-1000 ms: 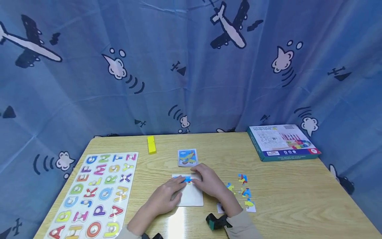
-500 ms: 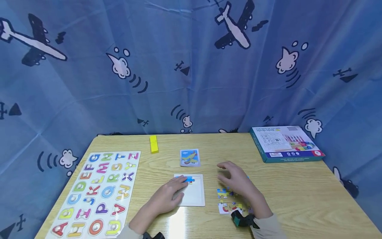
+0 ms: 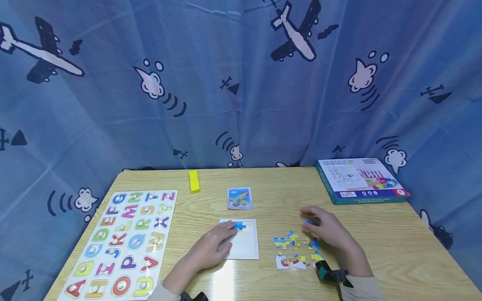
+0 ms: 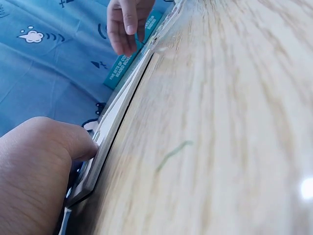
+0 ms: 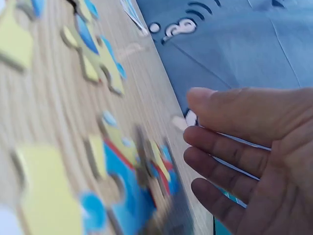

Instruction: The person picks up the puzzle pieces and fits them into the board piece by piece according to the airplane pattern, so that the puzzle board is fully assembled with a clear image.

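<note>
My left hand rests on the left part of a white puzzle tray, fingers lying over its upper edge. Blue puzzle pieces show beside those fingertips, inside the tray's top; the rest is under the hand. In the left wrist view the thumb touches the tray's edge. To the right, my right hand hovers at the far right side of the loose jigsaw pieces. Its fingers are loosely bent, and the right wrist view shows nothing between them; a blue, red and yellow piece lies nearby.
A picture card of a yellow plane lies behind the tray. Left of it are a yellow block and a large alphabet board. At the back right sits a boxed set. A blue curtain hangs behind the table.
My right hand has left the tray and moved right, over and past the loose pieces, uncovering most of them. The left hand has stayed on the tray. The head view shifted slightly.
</note>
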Tool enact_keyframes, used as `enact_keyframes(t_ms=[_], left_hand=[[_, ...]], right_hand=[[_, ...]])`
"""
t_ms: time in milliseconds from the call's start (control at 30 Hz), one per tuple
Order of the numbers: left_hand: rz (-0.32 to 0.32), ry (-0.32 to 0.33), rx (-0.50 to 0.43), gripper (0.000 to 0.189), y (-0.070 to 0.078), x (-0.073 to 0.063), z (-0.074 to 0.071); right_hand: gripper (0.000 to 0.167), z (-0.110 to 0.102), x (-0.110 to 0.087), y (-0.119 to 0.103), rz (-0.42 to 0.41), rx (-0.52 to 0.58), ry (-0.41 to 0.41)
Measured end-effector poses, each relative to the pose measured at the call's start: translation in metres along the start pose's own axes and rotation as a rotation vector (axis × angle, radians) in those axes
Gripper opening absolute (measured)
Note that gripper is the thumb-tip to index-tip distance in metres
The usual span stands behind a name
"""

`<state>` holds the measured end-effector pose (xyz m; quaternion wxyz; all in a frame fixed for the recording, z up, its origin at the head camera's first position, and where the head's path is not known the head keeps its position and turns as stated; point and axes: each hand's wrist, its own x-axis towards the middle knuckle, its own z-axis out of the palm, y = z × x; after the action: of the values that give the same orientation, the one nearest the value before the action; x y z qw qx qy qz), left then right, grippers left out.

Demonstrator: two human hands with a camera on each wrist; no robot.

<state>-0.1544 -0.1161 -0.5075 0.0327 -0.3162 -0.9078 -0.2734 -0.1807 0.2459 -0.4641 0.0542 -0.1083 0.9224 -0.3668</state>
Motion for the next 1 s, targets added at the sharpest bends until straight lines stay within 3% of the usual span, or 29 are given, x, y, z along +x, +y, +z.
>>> enact_keyframes(t_ms=[367, 667, 1000], left_hand=[[0.000, -0.011, -0.013, 0.039, 0.000, 0.000, 0.000], [-0.001, -0.009, -0.020, 0.038, 0.000, 0.000, -0.001], [-0.005, -0.007, -0.017, 0.038, 0.000, 0.000, 0.000]], right_hand=[[0.036, -0.013, -0.008, 0.021, 0.026, 0.006, -0.028], [0.029, -0.008, -0.006, 0.024, -0.061, -0.034, 0.003], [0.024, -0.004, -0.003, 0.028, -0.017, -0.047, 0.010]])
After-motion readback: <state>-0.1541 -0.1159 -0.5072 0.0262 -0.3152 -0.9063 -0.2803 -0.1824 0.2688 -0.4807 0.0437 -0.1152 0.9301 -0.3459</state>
